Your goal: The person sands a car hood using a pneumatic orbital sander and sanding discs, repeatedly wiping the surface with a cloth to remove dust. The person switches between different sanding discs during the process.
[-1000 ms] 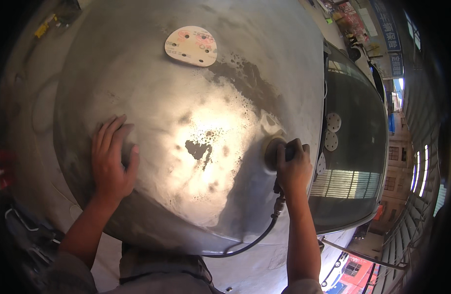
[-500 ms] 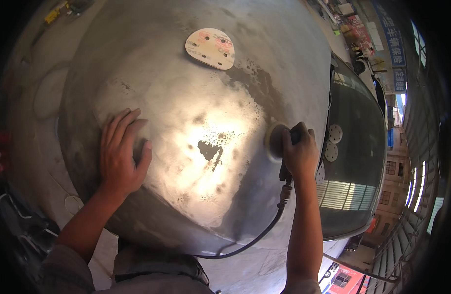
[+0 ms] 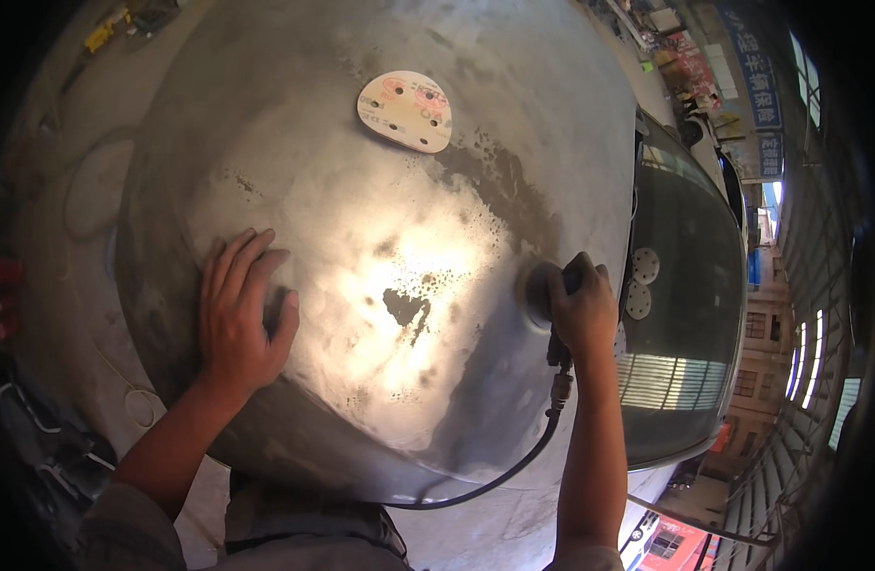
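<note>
My right hand [image 3: 586, 306] is wrapped round the top of a round sander [image 3: 534, 295], whose pad lies against the grey car hood [image 3: 294, 419] near the windshield. A black hose [image 3: 513, 464] runs from the sander's metal fitting down toward my waist. On the left part of the hood, my left hand [image 3: 242, 314] rests flat with its fingers stretched out and holds nothing. Between the hands the surface is sanded bright, with a dark bare patch [image 3: 406, 306] in it. Farther off lies a pale sanding disc [image 3: 405, 111] with several holes.
Sanding discs [image 3: 644, 266] lie on the dark windshield [image 3: 685, 314] to the right. A thin looped cord [image 3: 140, 409] is on the floor at left, near dark parts [image 3: 57, 447]. Yellow items [image 3: 99, 36] sit at the far left; another vehicle's wheel [image 3: 694, 128] shows beyond the windshield.
The sander and my right hand sit slightly lower in the view, and the hose's curve has shifted a little. My left hand stays on the hood. The whole scene has moved slightly with my head.
</note>
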Tool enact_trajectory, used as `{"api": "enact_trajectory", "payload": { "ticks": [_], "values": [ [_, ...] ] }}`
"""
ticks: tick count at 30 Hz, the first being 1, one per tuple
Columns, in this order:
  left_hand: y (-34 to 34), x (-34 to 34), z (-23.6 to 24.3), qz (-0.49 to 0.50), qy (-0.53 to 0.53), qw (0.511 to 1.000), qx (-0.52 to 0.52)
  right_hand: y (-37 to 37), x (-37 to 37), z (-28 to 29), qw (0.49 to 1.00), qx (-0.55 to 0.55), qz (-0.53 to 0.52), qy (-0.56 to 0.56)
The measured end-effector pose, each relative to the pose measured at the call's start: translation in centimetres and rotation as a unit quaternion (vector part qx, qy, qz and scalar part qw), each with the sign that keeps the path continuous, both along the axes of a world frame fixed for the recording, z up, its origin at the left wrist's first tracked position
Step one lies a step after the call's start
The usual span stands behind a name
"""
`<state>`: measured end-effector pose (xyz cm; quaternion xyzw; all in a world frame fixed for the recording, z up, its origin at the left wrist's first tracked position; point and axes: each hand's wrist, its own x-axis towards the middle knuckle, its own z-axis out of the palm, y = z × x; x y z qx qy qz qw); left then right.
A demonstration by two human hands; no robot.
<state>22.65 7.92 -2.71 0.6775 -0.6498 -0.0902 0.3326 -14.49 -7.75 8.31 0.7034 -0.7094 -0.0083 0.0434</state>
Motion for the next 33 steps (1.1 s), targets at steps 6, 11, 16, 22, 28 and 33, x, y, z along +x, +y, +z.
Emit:
{"api": "enact_trajectory", "payload": {
  "ticks": [6,11,16,22,28,33],
  "values": [
    [0.1,0.2,0.0,-0.006,-0.003,1.0,0.006,0.0,0.2,0.3,1.0,0.011,-0.011,0.011],
    [0.2,0.2,-0.2,0.003,0.002,1.0,-0.01,-0.2,-0.7,-0.5,1.0,-0.024,-0.007,-0.009],
    [0.0,0.5,-0.1,-0.006,0.005,1.0,0.002,-0.3,1.3,-1.2,0.996,-0.065,0.019,-0.065],
    [0.2,0.3,0.0,-0.005,-0.017,1.0,-0.01,9.4,2.4,-0.5,0.992,-0.001,0.054,-0.115],
    [-1.0,-5.4,2.0,-0.062,0.024,0.996,-0.053,12.2,-0.1,0.0,0.982,0.02,0.092,-0.166],
    [-7.9,-20.0,8.8,-0.302,0.226,0.926,-0.025,7.2,-3.1,0.9,0.974,0.007,0.108,-0.197]
  ]
}}
